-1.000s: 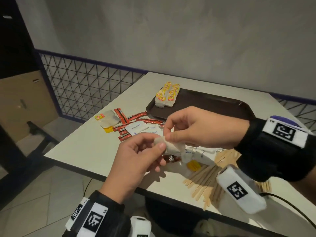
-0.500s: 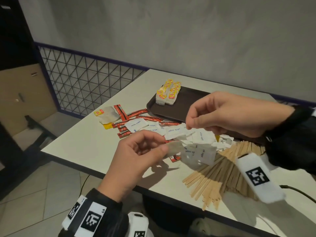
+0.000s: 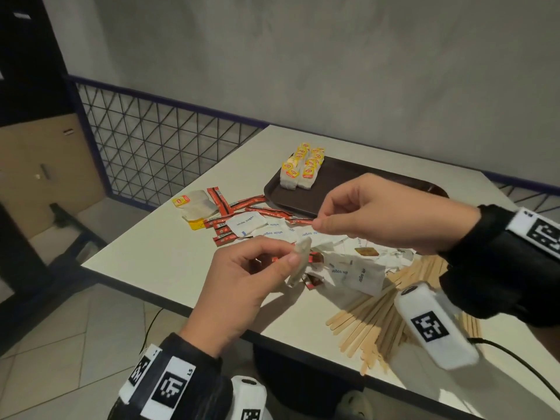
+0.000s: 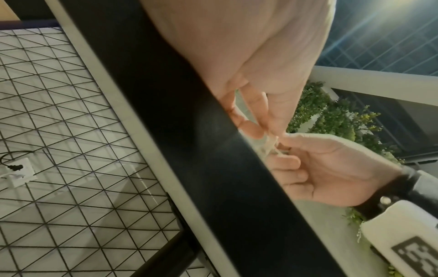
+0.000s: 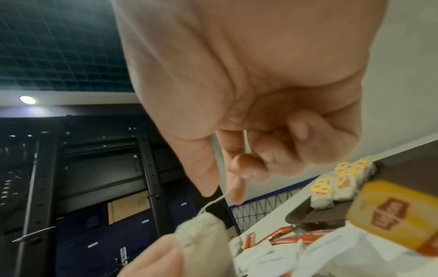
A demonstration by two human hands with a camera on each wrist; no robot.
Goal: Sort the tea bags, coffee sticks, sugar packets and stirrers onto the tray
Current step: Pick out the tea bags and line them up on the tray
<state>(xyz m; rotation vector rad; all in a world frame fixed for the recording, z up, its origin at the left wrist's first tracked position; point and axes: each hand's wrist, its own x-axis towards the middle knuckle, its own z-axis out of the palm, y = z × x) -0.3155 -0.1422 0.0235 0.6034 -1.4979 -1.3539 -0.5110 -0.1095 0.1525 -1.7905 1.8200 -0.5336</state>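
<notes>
My left hand [image 3: 291, 257] pinches a beige tea bag [image 3: 300, 263] between thumb and fingers above the table's near edge. The right hand [image 3: 318, 226] pinches that bag's thin white string [image 5: 213, 202] a little up and to the right. The yellow tag [image 5: 391, 215] hangs below the right hand. The brown tray [image 3: 357, 183] lies at the far side, with tea bags [image 3: 298, 172] stacked in two rows at its left end. Red coffee sticks [image 3: 242, 204], white sugar packets [image 3: 357, 274] and wooden stirrers [image 3: 372, 322] lie loose on the white table.
Another loose tea bag [image 3: 197, 204] with a yellow tag lies at the table's left edge. A wire mesh railing [image 3: 157, 147] runs along the left, a grey wall stands behind. A black cable [image 3: 521, 365] trails off the near right of the table.
The right hand has drawn away from the left hand, up and to the right, pulling the string out of the tea bag. The left hand keeps its pinch on the bag.
</notes>
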